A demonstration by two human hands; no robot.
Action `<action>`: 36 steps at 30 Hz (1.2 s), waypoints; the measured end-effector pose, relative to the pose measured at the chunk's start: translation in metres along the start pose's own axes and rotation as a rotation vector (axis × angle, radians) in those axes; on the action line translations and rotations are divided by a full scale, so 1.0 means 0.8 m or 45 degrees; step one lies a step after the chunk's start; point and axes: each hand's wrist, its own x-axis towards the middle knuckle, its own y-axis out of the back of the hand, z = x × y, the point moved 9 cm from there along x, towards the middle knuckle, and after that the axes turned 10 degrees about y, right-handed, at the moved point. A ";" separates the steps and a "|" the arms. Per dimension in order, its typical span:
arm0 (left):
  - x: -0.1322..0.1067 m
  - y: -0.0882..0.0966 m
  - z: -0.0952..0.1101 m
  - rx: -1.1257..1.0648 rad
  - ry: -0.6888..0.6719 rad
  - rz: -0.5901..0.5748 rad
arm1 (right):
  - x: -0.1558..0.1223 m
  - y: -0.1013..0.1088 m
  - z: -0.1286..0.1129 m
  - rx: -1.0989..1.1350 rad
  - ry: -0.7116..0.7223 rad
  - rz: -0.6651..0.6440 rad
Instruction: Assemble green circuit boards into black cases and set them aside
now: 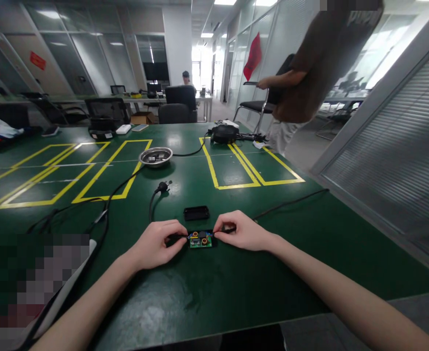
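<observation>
Green table, taped in yellow, carries a small circuit board at the middle, near its front edge. The left hand has its grip pinched on the lead at the board's left end. The right hand has its grip pinched on the cable at the right end. A black lid lies just beyond, bare table around it. A metal bowl sits well back, and a person stands past the right edge.

On the table a circuit board lies between the left hand and the right hand, each pinching one end. Just behind it lies a cover; farther back and left, a plug, then a bowl with small parts inside
</observation>
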 end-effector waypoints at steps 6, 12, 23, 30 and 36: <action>0.004 -0.010 -0.002 0.052 0.017 -0.013 | 0.002 0.011 -0.008 -0.265 0.078 0.094; 0.003 -0.009 -0.001 0.130 0.013 0.003 | 0.004 0.011 -0.003 -0.326 0.091 0.065; 0.000 -0.009 0.010 0.334 -0.123 0.001 | 0.001 0.004 -0.010 -0.520 0.296 -0.111; -0.001 -0.009 0.012 0.370 -0.136 0.013 | 0.001 -0.003 -0.017 -0.738 0.386 -0.221; 0.002 -0.011 0.005 0.457 -0.061 0.065 | 0.004 -0.009 -0.015 -0.891 0.375 -0.215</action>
